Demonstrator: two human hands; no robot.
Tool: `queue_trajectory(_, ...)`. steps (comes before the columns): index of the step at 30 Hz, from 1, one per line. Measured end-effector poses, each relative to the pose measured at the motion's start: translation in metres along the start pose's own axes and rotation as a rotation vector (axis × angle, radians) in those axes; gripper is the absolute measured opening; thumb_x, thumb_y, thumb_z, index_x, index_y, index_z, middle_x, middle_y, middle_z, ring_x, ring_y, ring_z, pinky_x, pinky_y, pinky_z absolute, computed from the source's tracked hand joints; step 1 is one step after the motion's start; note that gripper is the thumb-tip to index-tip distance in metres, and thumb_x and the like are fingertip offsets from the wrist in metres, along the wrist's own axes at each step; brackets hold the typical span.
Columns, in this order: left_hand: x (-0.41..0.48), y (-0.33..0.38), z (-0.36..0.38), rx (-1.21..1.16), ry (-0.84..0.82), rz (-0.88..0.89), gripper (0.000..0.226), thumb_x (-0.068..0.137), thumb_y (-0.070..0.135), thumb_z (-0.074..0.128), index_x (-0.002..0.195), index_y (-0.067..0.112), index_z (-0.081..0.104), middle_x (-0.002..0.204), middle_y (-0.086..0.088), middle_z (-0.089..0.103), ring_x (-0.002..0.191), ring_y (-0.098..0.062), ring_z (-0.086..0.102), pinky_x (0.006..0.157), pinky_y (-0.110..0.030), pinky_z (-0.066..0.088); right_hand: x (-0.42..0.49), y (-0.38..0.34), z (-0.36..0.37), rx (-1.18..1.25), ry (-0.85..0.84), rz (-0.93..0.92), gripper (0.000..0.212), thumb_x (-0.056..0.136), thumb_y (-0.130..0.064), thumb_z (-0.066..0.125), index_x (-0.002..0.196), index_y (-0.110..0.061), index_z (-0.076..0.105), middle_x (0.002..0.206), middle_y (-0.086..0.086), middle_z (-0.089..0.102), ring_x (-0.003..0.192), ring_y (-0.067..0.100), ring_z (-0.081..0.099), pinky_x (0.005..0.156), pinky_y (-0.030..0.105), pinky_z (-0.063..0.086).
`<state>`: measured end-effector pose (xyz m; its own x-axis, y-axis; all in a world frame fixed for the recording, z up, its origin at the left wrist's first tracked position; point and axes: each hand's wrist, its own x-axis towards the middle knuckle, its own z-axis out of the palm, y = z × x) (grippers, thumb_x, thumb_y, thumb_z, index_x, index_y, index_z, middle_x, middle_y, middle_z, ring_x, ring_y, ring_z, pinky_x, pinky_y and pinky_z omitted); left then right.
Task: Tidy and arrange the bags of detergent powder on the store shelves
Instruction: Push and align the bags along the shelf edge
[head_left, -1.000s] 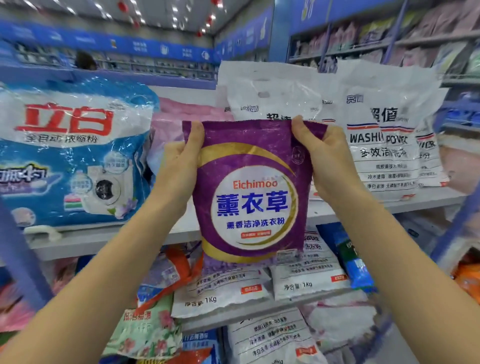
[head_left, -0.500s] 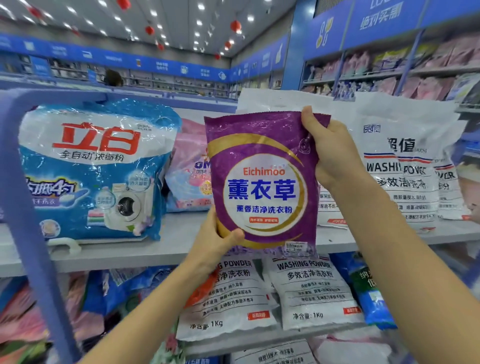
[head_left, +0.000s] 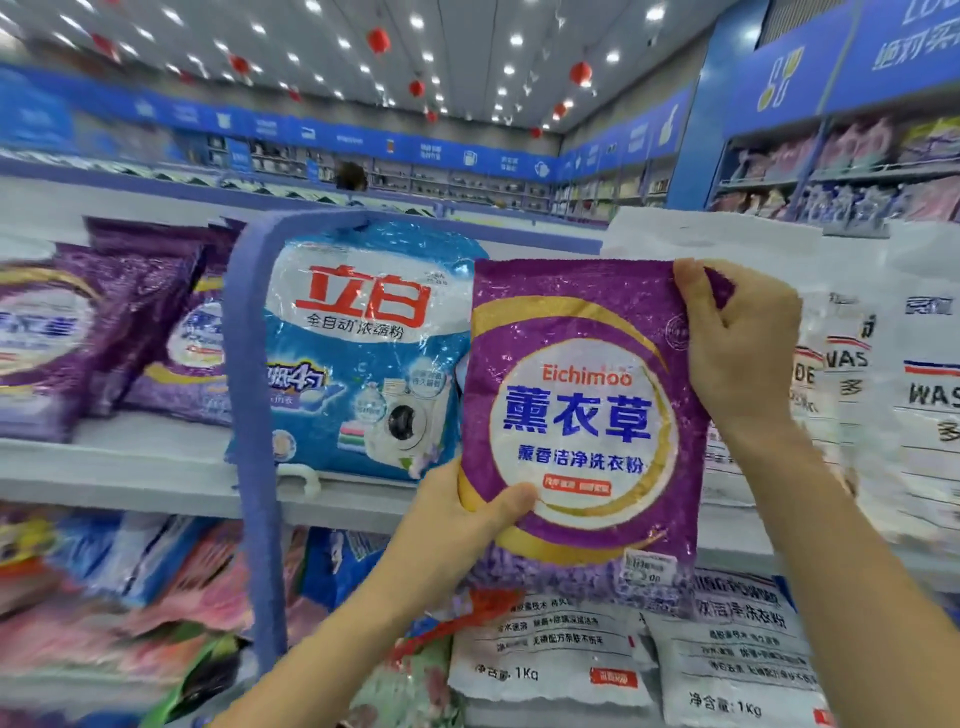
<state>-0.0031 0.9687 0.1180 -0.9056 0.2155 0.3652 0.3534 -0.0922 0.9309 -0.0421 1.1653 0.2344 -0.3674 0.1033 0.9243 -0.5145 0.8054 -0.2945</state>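
Between left hand (head_left: 460, 519), right hand (head_left: 740, 353) — bag (head_left: 576, 410)

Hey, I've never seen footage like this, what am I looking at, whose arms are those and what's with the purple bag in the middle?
There is no machine here. A person wears a camera on the head, so this single picture looks forward and down along their own bare arms. They face a store shelf. The left hand grips the lower left corner of a purple bag of detergent powder, thumb on its front; the right hand pinches its top right corner. The bag is held up in front of the shelf, not resting on it. Behind it stands a blue bag, with white bags to the right and blurred purple bags to the left. Other bags lie on the level below.
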Motion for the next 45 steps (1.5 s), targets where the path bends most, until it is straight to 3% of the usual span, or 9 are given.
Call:
queue_trajectory(2,-0.013,0.012,-0.025,0.011,-0.012,0.006,0.026,0.069,0.032,0.062,0.095,0.034,0.062,0.086,0.025,0.071,0.087,0.004,0.067,0.071,-0.008,0.048,0.000,-0.022,0.014,0.027,0.035,-0.050,0.046,0.096,-0.040,0.042,0.068,-0.010,0.062,0.053,-0.005,0.052,0.052,0.013,0.044,0.052,0.033,0.033)
queue_trajectory(7,-0.043,0.041,-0.104,0.033,0.065,0.021,0.024,0.071,0.030,0.071,0.094,0.030,0.063,0.083,0.022,0.072,0.082,0.003,0.068,0.067,-0.008,0.049,0.003,-0.097,0.050,0.195,0.017,-0.059,0.048,0.099,-0.032,0.041,0.055,-0.022,0.027,0.048,-0.010,0.024,0.045,0.004,0.027,0.048,0.022,0.016)
queue_trajectory(14,-0.059,0.048,-0.235,0.033,0.316,0.020,0.021,0.069,0.036,0.059,0.088,0.029,0.064,0.079,0.017,0.073,0.078,0.001,0.069,0.068,-0.012,0.050,0.001,-0.216,0.143,0.321,0.012,-0.092,0.037,0.098,-0.029,0.046,0.062,-0.026,0.038,0.051,-0.013,0.032,0.048,-0.001,0.037,0.050,0.013,0.023)
queue_trajectory(16,-0.056,0.042,-0.271,0.045,0.392,0.007,0.008,0.081,0.032,0.057,0.086,0.028,0.062,0.071,0.022,0.071,0.070,0.006,0.067,0.066,-0.012,0.050,0.000,-0.237,0.167,0.310,-0.028,-0.040,0.017,0.095,-0.034,0.050,0.085,-0.022,0.055,0.061,-0.019,0.045,0.057,-0.006,0.048,0.056,0.010,0.032)
queue_trajectory(19,-0.045,0.038,-0.318,0.074,0.435,-0.002,0.004,0.087,0.027,0.057,0.084,0.027,0.060,0.064,0.024,0.068,0.068,0.006,0.066,0.062,-0.012,0.049,-0.014,-0.260,0.189,0.327,-0.032,-0.004,0.030,0.090,-0.029,0.055,0.116,-0.015,0.049,0.087,-0.013,0.059,0.080,0.007,0.058,0.072,0.027,0.047)
queue_trajectory(25,-0.003,0.029,-0.363,0.220,0.423,-0.026,0.023,0.090,0.028,0.059,0.072,0.015,0.055,0.060,0.009,0.060,0.050,0.010,0.056,0.049,-0.005,0.040,-0.078,-0.274,0.234,0.394,-0.228,0.082,0.022,0.087,-0.019,0.054,0.108,-0.022,0.046,0.089,-0.009,0.059,0.077,0.007,0.056,0.068,0.025,0.047)
queue_trajectory(31,0.042,-0.012,-0.369,0.253,0.326,-0.089,0.032,0.086,0.038,0.064,0.107,0.014,0.061,0.100,-0.003,0.070,0.093,-0.017,0.065,0.089,-0.038,0.050,-0.144,-0.252,0.269,0.194,-0.513,0.240,0.034,0.093,-0.015,0.053,0.123,-0.026,0.044,0.105,-0.014,0.057,0.097,0.004,0.054,0.087,0.032,0.047)
queue_trajectory(35,0.053,-0.029,-0.359,0.316,0.389,-0.056,0.041,0.089,0.026,0.063,0.123,0.012,0.045,0.112,0.001,0.060,0.099,-0.016,0.055,0.083,-0.030,0.042,-0.165,-0.248,0.289,-0.101,-0.787,0.227,0.053,0.097,-0.035,0.044,0.146,-0.024,0.026,0.152,-0.002,0.023,0.140,0.014,0.017,0.114,0.032,0.023)
queue_trajectory(45,0.070,-0.038,-0.354,0.414,0.370,-0.085,0.071,0.095,0.024,0.052,0.150,0.010,0.009,0.153,-0.012,0.021,0.140,-0.024,0.022,0.112,-0.039,0.024,-0.154,-0.245,0.303,-0.376,-0.812,0.183,0.061,0.098,-0.050,0.029,0.150,-0.031,0.005,0.158,0.004,-0.008,0.145,0.021,-0.006,0.113,0.039,0.022)
